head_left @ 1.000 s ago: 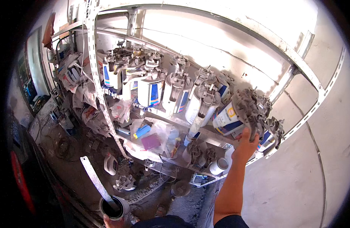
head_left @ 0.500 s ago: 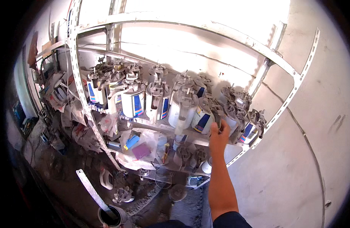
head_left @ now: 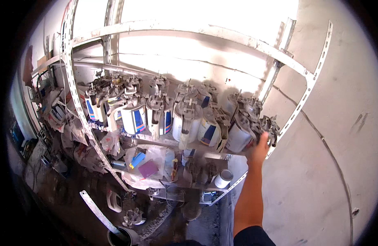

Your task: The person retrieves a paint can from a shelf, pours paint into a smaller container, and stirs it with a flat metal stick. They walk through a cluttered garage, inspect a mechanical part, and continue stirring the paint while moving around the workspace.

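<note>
My right hand (head_left: 259,148) is at the right end of the shelf, its fingers closed on the grimy lid handle of a paint can, partly hidden by the hand. Beside it, a white can (head_left: 238,135) carries a dirty lid fitting, and a can with a dark blue label panel (head_left: 209,131) stands to its left. At the bottom edge an open can (head_left: 131,235) holds a long, pale, paint-marked stick (head_left: 92,205). My left hand does not show.
A slotted metal rack (head_left: 300,110) bears several lidded cans (head_left: 132,121). Below are paper, a blue object (head_left: 137,160), a purple pad (head_left: 148,168) and a small white can (head_left: 224,178). Clutter lies on the dark floor, including a plastic jug (head_left: 114,201). A cable runs down the wall.
My right hand moved from one can leftward, then right to the end can; the labelled can it first held now sits more upright in the row. My left hand dropped out of view.
</note>
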### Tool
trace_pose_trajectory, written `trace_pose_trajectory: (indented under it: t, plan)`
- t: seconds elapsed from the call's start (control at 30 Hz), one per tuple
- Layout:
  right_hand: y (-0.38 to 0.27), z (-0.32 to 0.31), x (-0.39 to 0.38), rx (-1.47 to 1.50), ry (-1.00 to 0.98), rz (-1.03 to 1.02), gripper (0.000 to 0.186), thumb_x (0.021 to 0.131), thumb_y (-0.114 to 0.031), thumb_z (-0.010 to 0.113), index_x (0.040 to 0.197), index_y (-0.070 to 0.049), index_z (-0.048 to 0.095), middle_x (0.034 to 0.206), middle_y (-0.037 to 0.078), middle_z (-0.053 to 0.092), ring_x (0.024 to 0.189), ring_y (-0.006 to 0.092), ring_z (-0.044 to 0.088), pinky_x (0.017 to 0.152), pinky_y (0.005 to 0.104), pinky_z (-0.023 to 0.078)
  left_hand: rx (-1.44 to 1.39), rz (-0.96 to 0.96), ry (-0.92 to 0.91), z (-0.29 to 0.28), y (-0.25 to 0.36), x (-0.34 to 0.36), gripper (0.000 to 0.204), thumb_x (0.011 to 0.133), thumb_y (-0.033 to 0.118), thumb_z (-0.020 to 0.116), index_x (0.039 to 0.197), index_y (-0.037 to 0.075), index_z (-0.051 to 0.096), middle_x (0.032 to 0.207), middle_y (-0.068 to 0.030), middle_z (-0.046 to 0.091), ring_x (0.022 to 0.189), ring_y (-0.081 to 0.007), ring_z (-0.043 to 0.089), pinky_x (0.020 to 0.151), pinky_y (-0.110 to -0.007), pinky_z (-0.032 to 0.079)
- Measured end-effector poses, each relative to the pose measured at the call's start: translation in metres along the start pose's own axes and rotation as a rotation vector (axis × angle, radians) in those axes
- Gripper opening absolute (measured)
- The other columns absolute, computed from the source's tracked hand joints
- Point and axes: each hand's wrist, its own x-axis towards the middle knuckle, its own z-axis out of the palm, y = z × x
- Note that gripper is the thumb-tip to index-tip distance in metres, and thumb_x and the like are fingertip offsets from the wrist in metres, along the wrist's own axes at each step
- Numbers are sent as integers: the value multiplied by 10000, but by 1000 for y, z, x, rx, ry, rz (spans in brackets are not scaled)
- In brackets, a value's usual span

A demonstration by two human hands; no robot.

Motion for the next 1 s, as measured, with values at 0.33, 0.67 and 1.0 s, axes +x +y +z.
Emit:
trace_pose_trajectory:
  t: [0.33,0.67,1.0]
  plan:
    - [-86,-101,-43,533,87,51,776,907,-670,378,1247,16,502,1174,146,604,962,291,622,844,419,503,337,55,-104,4,18,11,647,901,541,502,1402,138,427,1360,-130,492,1165,-365,507,973,-568,397]
    - [-86,-143,-41,817,-623,-25,785,839,-728,395,1065,-32,679,1086,182,647,974,357,609,910,474,462,59,-170,-40,41,22,45,829,752,685,558,1424,229,390,1411,-44,421,1259,-264,410,917,-461,350]
    - [-121,-76,-97,-141,-507,-177,565,966,-568,314,865,-44,502,761,33,525,679,148,524,609,270,440,-107,-29,-139,50,44,30,687,860,425,604,1424,156,318,1401,-84,416,1252,-298,427,945,-564,384]
